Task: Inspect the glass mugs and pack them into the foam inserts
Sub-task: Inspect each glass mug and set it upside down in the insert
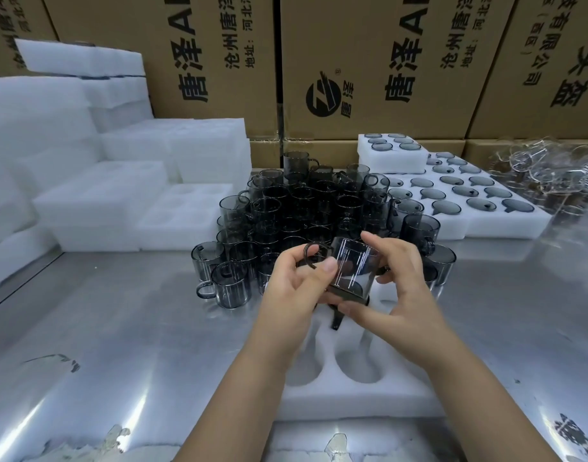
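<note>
Head view. Both hands are raised over the far end of a white foam insert (352,398) that lies at the near edge of the steel tabletop (136,328).

Left hand (294,281): thumb and fingers curled, pinching the ring handle of a smoky glass mug (354,266).
Right hand (397,291): fingers curled under the mug body, thumb over the top, gripping it.
The mug is tipped on its side, clear of the insert. The insert's near pockets are unfilled. A dark handle shows in it just below the hands; whether a whole mug sits there, cannot tell.

Loose mug cluster (302,208) stands at mid-tabletop, just beyond the hands.
Filled foam inserts (469,208) sit toward the far right edge.
Empty foam inserts (102,195) are stacked along the left edge.
Printed cardboard cartons (369,61) line the far edge
</note>
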